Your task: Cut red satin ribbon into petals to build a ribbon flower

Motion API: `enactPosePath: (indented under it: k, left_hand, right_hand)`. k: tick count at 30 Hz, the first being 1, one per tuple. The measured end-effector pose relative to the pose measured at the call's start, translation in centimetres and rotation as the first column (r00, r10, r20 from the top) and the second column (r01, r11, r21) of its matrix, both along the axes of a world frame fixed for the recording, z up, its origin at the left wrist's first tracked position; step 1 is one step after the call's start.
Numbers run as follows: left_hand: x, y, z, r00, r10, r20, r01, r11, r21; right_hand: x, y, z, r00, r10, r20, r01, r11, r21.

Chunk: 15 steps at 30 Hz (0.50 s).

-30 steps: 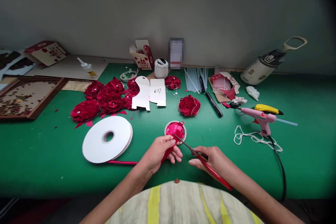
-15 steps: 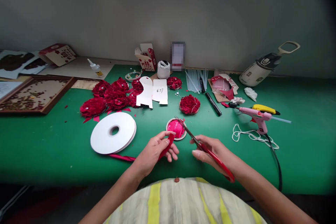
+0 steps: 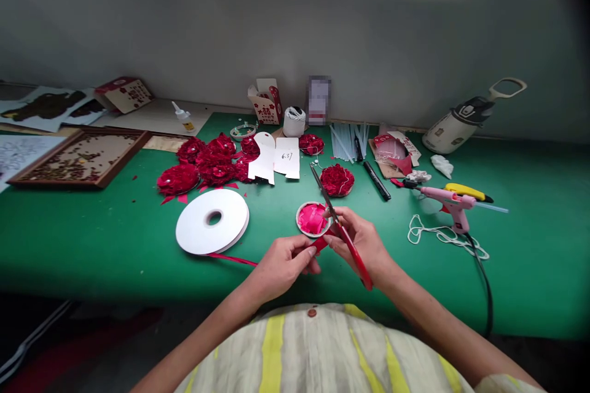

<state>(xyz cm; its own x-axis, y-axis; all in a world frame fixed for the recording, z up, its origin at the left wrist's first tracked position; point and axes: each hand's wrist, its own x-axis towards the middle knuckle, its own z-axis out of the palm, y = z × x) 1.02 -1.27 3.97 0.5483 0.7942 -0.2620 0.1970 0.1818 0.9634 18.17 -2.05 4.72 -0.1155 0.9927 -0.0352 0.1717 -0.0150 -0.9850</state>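
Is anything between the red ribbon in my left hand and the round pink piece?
Nothing visible: the red ribbon in the left hand sits beside the round pink piece. The scissors in the right hand slant past its right edge.

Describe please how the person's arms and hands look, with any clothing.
The left hand and right hand wear no visible glove or ring; both forearms are bare. A pale sleeve shows on the right; the shirt is pale with yellow stripes.

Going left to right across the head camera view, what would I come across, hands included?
Wooden tray, white spool, left hand, right hand holding red-handled scissors, pink glue gun.
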Motion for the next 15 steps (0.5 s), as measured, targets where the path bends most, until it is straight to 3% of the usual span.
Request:
enactPosePath:
  k: [3, 7, 12, 15]
  left_hand:
    - [0.3, 0.3, -0.2, 0.999, 0.044, 0.011, -0.044, 0.999, -0.032]
    - [0.4, 1.0, -0.5, 0.977, 0.132, 0.166, -0.089, 0.967, -0.239]
    - [0.5, 1.7, -1.4, 0.951, 0.187, 0.245, -0.1, 0.939, -0.33]
    - [1.1, 2.0, -2.0, 0.953, 0.191, 0.234, -0.1, 0.931, -0.352]
  right_hand:
    - [0.1, 0.3, 0.0, 0.999, -0.038, 0.028, 0.039, 0.999, -0.024]
    - [1.8, -0.4, -0.3, 0.976, -0.04, 0.212, 0.059, 0.995, -0.083]
    - [5.1, -3.5, 0.5, 0.861, 0.252, 0.442, -0.133, 0.95, -0.282]
    - [5.3, -4.5, 1.3, 0.8, 0.323, 0.506, -0.171, 0.931, -0.323]
